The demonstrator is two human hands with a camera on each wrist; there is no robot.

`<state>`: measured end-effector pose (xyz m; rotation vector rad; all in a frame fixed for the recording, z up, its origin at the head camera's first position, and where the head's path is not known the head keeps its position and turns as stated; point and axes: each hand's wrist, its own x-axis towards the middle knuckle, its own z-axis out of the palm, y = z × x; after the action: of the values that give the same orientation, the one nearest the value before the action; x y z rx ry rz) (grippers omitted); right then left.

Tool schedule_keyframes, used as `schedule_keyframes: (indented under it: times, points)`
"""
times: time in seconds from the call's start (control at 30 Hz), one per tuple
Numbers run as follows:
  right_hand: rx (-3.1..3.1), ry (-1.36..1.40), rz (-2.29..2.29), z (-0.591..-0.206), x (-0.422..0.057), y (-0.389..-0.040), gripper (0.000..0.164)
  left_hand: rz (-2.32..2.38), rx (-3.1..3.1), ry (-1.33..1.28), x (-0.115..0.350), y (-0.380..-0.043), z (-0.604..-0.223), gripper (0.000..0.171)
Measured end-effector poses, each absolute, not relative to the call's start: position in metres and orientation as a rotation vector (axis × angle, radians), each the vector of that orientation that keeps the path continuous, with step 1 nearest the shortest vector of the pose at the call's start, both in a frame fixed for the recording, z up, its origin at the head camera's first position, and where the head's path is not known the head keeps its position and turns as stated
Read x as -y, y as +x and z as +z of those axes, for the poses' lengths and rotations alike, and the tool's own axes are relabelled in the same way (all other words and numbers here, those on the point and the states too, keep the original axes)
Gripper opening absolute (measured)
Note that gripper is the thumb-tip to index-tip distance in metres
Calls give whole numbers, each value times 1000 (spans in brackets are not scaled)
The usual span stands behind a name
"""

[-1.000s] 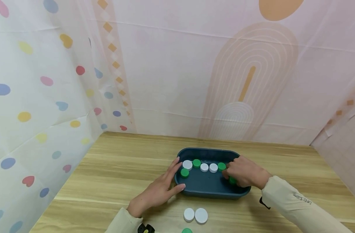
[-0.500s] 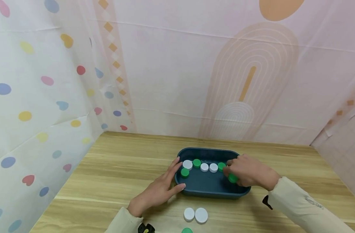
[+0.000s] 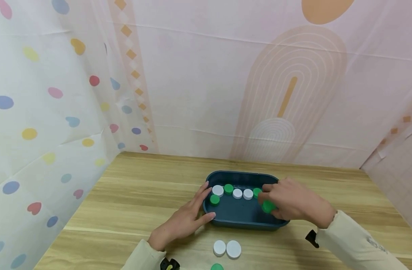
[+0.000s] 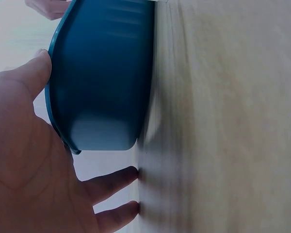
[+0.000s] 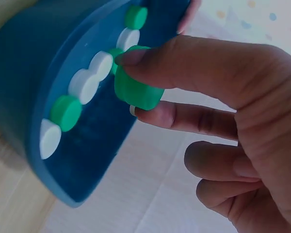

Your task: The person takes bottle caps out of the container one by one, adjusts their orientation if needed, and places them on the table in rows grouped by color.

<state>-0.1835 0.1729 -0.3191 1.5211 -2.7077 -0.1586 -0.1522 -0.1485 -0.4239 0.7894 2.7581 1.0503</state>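
Observation:
My right hand (image 3: pixel 290 198) pinches a green bottle cap (image 5: pixel 138 82) between thumb and forefinger, over the right end of a dark blue tray (image 3: pixel 239 217). Its other fingers are curled in. Along the tray's back wall runs a row of white caps (image 3: pixel 237 194) and green caps (image 3: pixel 228 189). Another green cap (image 3: pixel 214 200) lies near the left end. The right wrist view shows a white cap (image 5: pixel 50 138) at the row's end, hidden behind my hand in the head view. My left hand (image 3: pixel 185 219) rests spread at the tray's left end, thumb on its rim.
On the wooden table (image 3: pixel 142 195), in front of the tray, lie a white cap (image 3: pixel 219 248) and a larger white cap (image 3: pixel 233 249) side by side. A green cap (image 3: pixel 217 267) is cut off by the bottom edge. A patterned cloth (image 3: pixel 192 93) hangs behind.
My right hand has risen slightly and its wrist has shifted right, with more of the pinched green cap showing. The left hand and tray hold their place.

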Motion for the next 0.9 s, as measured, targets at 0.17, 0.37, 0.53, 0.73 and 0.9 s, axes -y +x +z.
schedule_keyframes:
  times: [0.17, 0.37, 0.53, 0.73, 0.9]
  points:
    - [2657, 1556, -200, -315, -167, -173, 28, 1058, -2750, 785, 149, -152, -423, 72]
    - [2612, 1599, -248, -313, -159, -159, 30, 1057, -2752, 781, 149, -152, -424, 72]
    - [2621, 1664, -144, -315, -153, -150, 26, 1058, -2756, 787, 148, -153, -424, 72]
    - [2616, 1746, -34, -320, -146, -144, 23, 1053, -2759, 793, 148, -153, -425, 72]
    - [2641, 1762, 19, -326, -142, -141, 25, 1050, -2757, 791, 149, -153, -425, 72]
